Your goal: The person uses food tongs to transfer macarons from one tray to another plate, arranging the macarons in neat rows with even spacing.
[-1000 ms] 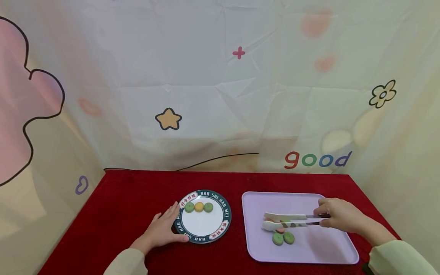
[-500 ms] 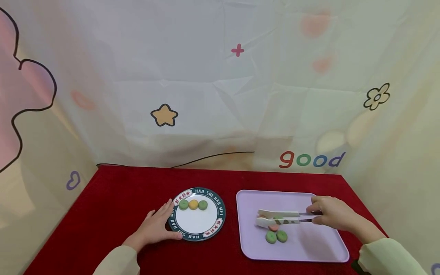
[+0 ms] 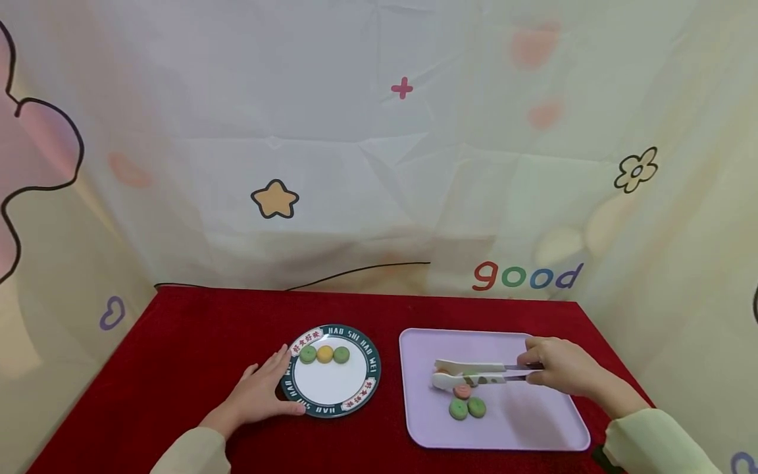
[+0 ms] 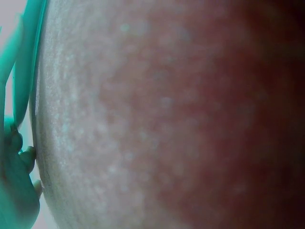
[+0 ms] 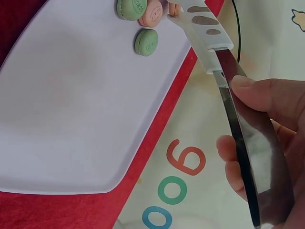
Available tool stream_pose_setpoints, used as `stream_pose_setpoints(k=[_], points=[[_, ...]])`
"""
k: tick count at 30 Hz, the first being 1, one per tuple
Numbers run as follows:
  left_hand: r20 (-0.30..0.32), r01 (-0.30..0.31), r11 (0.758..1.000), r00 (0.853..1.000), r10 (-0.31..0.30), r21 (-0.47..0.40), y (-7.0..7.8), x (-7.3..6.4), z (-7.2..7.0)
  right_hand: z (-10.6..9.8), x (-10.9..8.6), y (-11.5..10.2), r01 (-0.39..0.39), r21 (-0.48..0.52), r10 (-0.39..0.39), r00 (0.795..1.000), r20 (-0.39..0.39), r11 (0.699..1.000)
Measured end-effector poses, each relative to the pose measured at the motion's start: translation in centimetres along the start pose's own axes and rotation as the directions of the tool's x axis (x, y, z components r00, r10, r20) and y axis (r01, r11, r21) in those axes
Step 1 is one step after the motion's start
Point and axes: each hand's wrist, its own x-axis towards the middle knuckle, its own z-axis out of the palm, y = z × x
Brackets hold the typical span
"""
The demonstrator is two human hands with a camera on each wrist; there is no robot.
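Note:
My right hand point(image 3: 559, 367) grips the metal handle of white-tipped tongs point(image 3: 480, 380) over the lilac tray point(image 3: 533, 421). Between the tong tips sits a pink macaron point(image 5: 174, 8), mostly hidden. Below the tongs lie another pink macaron point(image 3: 462, 391) and two green ones, a left one point(image 3: 458, 409) and a right one point(image 3: 476, 407). One more green macaron point(image 3: 470, 378) shows partly behind the tongs. My left hand point(image 3: 257, 392), fingers spread, touches the left rim of a round plate point(image 3: 372, 368). On the plate, a yellow macaron point(image 3: 324, 354) sits between two green ones.
A red cloth point(image 3: 195, 355) covers the table under plate and tray. Behind it hangs a pale printed curtain point(image 3: 343, 197), which also runs along both sides. Most of the left wrist view is a reddish blur.
The head view has turned slightly right, shifting everything leftward. The tongs have moved slightly away from the near green macarons and narrowed, uncovering more of the loose pink one. The left hand stays at the plate.

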Motion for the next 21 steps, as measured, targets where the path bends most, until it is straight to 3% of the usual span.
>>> stream_pose_setpoints(k=[6,13,21], points=[[0.000,0.001,1.000,1.000,-0.001,0.001,-0.01,-0.06,0.04,-0.46,0.04,-0.33,-0.027,0.022,0.027,1.000,0.006,0.999],[-0.004,-0.020,1.000,1.000,0.020,0.007,0.18,-0.28,0.29,-0.52,0.14,-0.01,0.031,-0.024,-0.032,0.999,-0.027,0.999],[-0.023,-0.032,0.999,0.999,0.033,0.010,0.04,-0.39,0.02,-1.02,0.85,-0.55,0.046,-0.029,-0.048,0.997,-0.066,0.999]])
